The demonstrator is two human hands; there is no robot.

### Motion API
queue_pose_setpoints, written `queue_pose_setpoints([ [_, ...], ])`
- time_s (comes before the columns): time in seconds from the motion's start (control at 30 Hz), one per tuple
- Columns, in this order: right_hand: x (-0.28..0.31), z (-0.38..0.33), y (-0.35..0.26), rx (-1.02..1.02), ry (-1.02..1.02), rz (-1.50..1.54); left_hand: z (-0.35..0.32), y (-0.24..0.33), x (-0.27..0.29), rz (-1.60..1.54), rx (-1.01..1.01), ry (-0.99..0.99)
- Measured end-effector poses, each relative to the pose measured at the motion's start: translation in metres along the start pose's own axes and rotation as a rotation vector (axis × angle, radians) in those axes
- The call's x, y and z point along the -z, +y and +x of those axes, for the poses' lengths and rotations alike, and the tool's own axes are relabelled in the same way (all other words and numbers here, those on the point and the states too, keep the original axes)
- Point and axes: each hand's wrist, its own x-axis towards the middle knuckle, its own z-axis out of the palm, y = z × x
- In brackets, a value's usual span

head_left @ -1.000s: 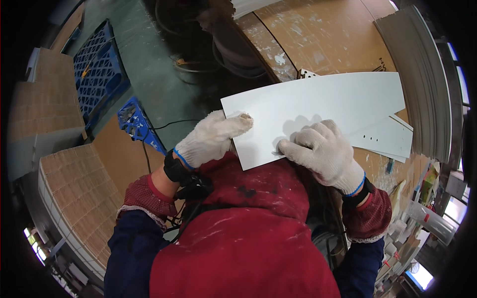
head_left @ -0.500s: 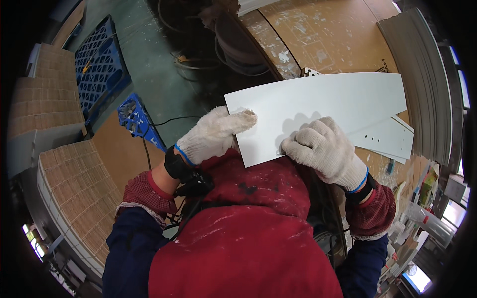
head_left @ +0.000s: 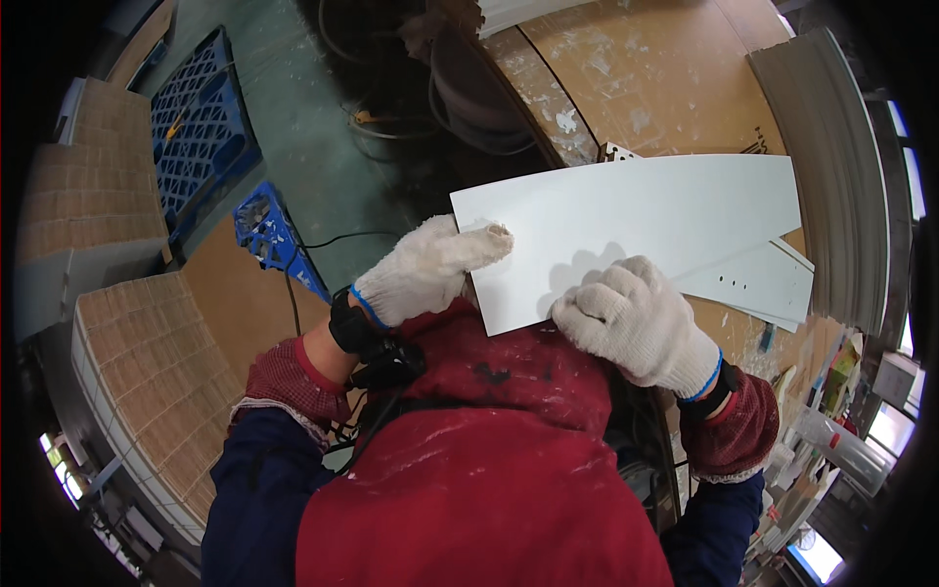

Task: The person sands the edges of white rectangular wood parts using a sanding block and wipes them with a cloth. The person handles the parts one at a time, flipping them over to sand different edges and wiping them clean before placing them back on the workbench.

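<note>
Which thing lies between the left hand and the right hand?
In the head view, part of the white panel lies between the left hand and the right hand; a shadow falls on it.

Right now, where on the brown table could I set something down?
The paint-marked brown table looks bare beyond the white board, left of the tall stack. The near side is crowded by the board, the right hand and a holed white piece.

- The white panel (head_left: 636, 210) sits slightly farther right in view, its right end a little nearer.
- The left hand (head_left: 421, 269) has shifted right with it.
- The right hand (head_left: 641, 325) has come nearer, its curled fingers closer to the panel's near edge.
</note>
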Motion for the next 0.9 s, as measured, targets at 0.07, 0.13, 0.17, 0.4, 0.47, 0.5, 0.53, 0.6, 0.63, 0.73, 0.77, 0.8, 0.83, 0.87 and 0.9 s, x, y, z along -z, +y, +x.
queue_pose_setpoints([
  [0.07, 0.003, 0.000, 0.001, -0.019, -0.034, 0.102, 0.002, 0.001, -0.001, -0.223, 0.143, 0.008],
  [0.13, 0.000, -0.007, 0.011, -0.152, 0.146, 0.241, 0.004, -0.006, -0.002, -0.500, 0.260, 0.024],
  [0.17, -0.001, -0.008, 0.014, -0.220, 0.235, 0.312, 0.004, -0.008, -0.001, -0.458, 0.252, -0.004],
  [0.4, -0.014, 0.013, 0.040, -0.788, 0.409, 0.207, 0.000, -0.012, 0.002, -0.354, 0.253, -0.172],
  [0.47, -0.017, 0.030, 0.032, -0.758, 0.345, 0.152, -0.001, -0.008, 0.002, -0.311, 0.264, -0.174],
  [0.5, -0.019, 0.039, 0.027, -0.747, 0.312, 0.125, -0.001, -0.006, 0.002, -0.289, 0.273, -0.177],
  [0.53, -0.023, 0.048, 0.023, -0.687, 0.332, 0.120, -0.001, -0.010, 0.002, -0.292, 0.264, -0.170],
  [0.6, -0.014, 0.075, 0.006, -0.683, 0.166, 0.108, 0.000, -0.018, 0.002, -0.300, 0.244, -0.156],
  [0.63, -0.011, 0.087, -0.002, -0.679, 0.095, 0.138, 0.000, -0.017, 0.002, -0.284, 0.232, -0.151],
  [0.73, -0.012, 0.112, -0.017, -0.555, -0.001, 0.238, 0.000, -0.006, 0.003, -0.149, 0.193, -0.133],
  [0.77, -0.010, 0.118, -0.018, -0.386, -0.052, 0.285, -0.001, -0.007, 0.004, -0.168, 0.183, -0.149],
  [0.8, -0.011, 0.116, -0.021, -0.304, -0.007, 0.306, -0.001, -0.011, 0.005, -0.187, 0.173, -0.165],
  [0.83, -0.013, 0.113, -0.023, -0.222, 0.036, 0.327, 0.000, -0.016, 0.005, -0.206, 0.162, -0.183],
  [0.87, -0.014, 0.108, -0.019, -0.272, 0.138, 0.383, -0.001, -0.022, 0.006, -0.228, 0.150, -0.198],
  [0.9, -0.016, 0.102, -0.011, -0.317, 0.237, 0.450, -0.002, -0.026, 0.006, -0.253, 0.145, -0.205],
])
